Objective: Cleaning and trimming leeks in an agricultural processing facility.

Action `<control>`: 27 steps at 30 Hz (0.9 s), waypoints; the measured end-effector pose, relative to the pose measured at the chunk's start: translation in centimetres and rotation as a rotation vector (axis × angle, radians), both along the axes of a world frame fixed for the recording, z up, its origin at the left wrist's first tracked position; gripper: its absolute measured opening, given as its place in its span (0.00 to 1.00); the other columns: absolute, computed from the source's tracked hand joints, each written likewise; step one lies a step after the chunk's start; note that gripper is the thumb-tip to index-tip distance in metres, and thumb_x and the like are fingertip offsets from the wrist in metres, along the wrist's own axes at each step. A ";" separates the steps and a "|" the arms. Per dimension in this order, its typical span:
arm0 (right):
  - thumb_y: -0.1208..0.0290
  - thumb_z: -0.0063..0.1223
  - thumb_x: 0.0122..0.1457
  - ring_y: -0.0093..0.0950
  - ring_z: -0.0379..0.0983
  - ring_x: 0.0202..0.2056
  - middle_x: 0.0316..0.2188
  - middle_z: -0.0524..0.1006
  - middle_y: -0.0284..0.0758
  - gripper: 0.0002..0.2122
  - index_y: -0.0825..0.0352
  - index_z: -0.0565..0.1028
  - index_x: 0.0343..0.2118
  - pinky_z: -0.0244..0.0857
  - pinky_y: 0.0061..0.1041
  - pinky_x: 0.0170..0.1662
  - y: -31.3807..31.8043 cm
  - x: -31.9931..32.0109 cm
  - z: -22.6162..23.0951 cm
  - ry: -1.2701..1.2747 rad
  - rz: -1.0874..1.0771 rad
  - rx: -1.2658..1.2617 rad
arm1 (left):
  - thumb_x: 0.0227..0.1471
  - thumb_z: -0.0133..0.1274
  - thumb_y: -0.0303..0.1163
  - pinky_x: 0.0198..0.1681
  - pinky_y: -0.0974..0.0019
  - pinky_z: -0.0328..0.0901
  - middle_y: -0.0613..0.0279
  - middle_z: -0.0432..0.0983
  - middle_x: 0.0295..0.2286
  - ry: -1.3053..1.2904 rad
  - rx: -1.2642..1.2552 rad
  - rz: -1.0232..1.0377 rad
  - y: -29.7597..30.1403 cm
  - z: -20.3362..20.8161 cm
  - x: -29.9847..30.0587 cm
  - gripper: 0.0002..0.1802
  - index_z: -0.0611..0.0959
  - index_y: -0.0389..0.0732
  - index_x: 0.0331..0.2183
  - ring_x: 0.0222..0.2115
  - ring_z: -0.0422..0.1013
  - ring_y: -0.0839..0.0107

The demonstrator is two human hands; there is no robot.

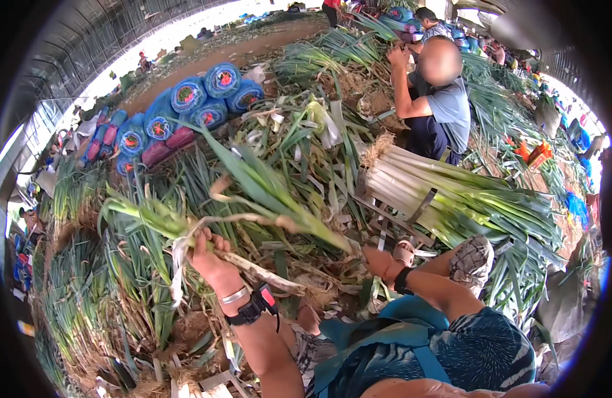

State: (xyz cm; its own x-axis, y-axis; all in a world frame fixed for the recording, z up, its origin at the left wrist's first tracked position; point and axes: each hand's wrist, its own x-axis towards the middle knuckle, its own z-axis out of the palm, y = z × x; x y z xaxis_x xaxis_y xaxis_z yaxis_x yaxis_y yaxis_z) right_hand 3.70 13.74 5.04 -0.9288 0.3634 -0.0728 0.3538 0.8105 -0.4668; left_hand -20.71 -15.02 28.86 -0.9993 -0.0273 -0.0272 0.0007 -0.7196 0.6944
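My left hand (211, 260) is wrapped round a leek (263, 272). Its pale stalk slants down right to a tuft of roots, and its green top points left. To the right, my right hand (383, 263) is closed at the base of a sheaf of green leek leaves (272, 189) that fans up and left. Motion smears this base slightly. A thin withered strip (239, 219) runs between the leek top and these leaves. Beyond my right hand, a thick bundle of trimmed white leeks (412, 176) rests on a metal rack (422, 205), roots toward the far left.
Unpeeled leeks (113, 298) stand packed along the left. Leaf scraps (306, 146) pile up ahead. Blue-wrapped rolls (186, 96) are stacked at the far left. A person (445, 106) in a grey shirt squats beyond the rack, and more leeks (485, 119) lie behind.
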 end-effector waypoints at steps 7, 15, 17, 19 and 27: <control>0.53 0.52 0.49 0.44 0.74 0.35 0.33 0.77 0.47 0.21 0.69 0.78 0.34 0.67 0.36 0.40 -0.7 6.4 -11.0 -0.429 -0.113 -0.629 | 0.55 0.45 0.22 0.13 0.73 0.60 0.63 0.67 0.24 -0.313 -0.314 -0.027 6.7 -3.9 0.2 0.23 0.65 0.44 0.52 0.13 0.60 0.78; 0.51 0.50 0.49 0.45 0.75 0.34 0.29 0.77 0.50 0.25 0.72 0.74 0.39 0.67 0.37 0.40 -1.9 8.6 8.2 -0.230 -0.103 -0.292 | 0.51 0.56 0.43 0.45 0.45 0.65 0.46 0.59 0.51 -0.418 -0.883 -0.670 14.9 -21.6 3.4 0.40 0.58 0.37 0.58 0.45 0.66 0.53; 0.54 0.52 0.49 0.45 0.75 0.34 0.29 0.77 0.51 0.23 0.70 0.73 0.41 0.68 0.37 0.40 -2.1 11.5 10.3 -0.179 -0.111 -0.260 | 0.50 0.56 0.45 0.45 0.48 0.64 0.48 0.64 0.49 -0.634 -0.517 -1.038 17.7 -18.2 8.2 0.33 0.66 0.37 0.52 0.43 0.67 0.54; 0.57 0.53 0.48 0.45 0.76 0.33 0.29 0.77 0.50 0.21 0.69 0.73 0.40 0.68 0.37 0.39 -3.1 13.5 11.8 -0.153 -0.135 -0.249 | 0.51 0.54 0.41 0.40 0.49 0.65 0.51 0.68 0.44 -0.656 -0.292 -1.039 18.4 -19.8 9.5 0.24 0.71 0.39 0.46 0.40 0.69 0.56; 0.59 0.57 0.46 0.41 0.77 0.33 0.29 0.78 0.49 0.22 0.69 0.74 0.41 0.69 0.34 0.39 -4.0 15.1 12.5 0.109 -0.233 -0.332 | 0.46 0.48 0.23 0.26 0.52 0.64 0.63 0.70 0.31 -0.154 -0.323 -0.461 22.1 -24.5 9.1 0.12 0.72 0.49 0.35 0.31 0.69 0.66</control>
State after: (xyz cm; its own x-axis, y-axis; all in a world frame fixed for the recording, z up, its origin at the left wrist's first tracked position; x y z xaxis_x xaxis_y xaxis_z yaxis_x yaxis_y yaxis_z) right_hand 18.79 9.75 17.57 -0.8330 0.5383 -0.1279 0.4445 0.5134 -0.7341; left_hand -11.64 7.09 4.32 -0.8951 0.3783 -0.2359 -0.3807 -0.3730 0.8461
